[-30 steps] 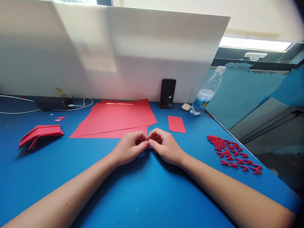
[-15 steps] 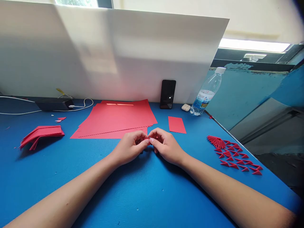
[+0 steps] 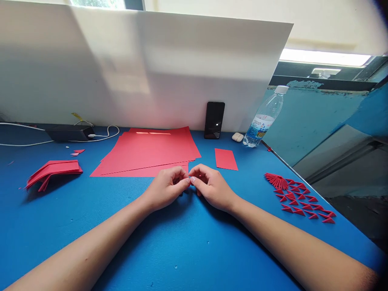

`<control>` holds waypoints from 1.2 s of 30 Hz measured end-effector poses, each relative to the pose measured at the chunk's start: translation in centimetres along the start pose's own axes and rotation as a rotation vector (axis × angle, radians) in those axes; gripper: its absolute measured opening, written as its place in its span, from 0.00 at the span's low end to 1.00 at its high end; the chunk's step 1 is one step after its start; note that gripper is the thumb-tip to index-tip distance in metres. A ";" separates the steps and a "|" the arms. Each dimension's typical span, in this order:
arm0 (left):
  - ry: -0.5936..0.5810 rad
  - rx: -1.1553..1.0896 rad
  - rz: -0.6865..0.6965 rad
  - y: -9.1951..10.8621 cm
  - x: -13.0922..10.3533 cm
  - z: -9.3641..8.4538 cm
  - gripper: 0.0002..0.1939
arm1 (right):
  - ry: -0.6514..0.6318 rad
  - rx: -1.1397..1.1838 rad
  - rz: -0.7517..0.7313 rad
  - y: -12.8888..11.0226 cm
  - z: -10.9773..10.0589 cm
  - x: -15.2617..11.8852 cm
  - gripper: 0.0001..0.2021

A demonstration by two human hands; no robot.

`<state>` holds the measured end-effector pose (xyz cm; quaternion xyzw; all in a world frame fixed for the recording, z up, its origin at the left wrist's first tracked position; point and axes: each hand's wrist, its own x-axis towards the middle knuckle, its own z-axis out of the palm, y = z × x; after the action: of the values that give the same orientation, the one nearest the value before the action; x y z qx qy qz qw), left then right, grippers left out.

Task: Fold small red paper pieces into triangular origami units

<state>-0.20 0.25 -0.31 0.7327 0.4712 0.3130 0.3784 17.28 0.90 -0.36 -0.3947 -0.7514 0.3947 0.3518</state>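
Over the blue table point(image 3: 145, 246), my left hand point(image 3: 171, 184) and my right hand point(image 3: 212, 186) meet at the fingertips. Both are closed, thumb against forefinger, pinching a small folded piece of red paper point(image 3: 191, 183). Fingers cover nearly all of it, so its shape is hidden. Just beyond the hands lie large red paper sheets point(image 3: 151, 149) in a loose stack. A single small red paper rectangle point(image 3: 226, 159) rests past my right hand. Farther right are several folded red paper triangles point(image 3: 298, 211) in rows, beside a fanned group of red folded pieces point(image 3: 276, 181).
To the left sits a bent stack of red paper strips point(image 3: 54, 171), with red scraps point(image 3: 79, 151) behind it. Along the white board point(image 3: 182, 72) stand a black power adapter point(image 3: 69, 132), a phone point(image 3: 214, 120), a white earbud case point(image 3: 237, 137) and a water bottle point(image 3: 263, 119).
My fingertips have shifted slightly around the red paper piece, and less of it shows now. Both hands stay in the same place; the things on the table have not moved.
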 end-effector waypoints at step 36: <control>0.012 0.155 0.064 0.5 -0.3 0.0 0.08 | -0.030 -0.035 -0.010 0.2 0.0 0.1 0.03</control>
<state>-0.05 -0.12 0.02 0.7726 0.4726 0.2917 0.3077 17.25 1.04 -0.51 -0.3908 -0.7654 0.3857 0.3356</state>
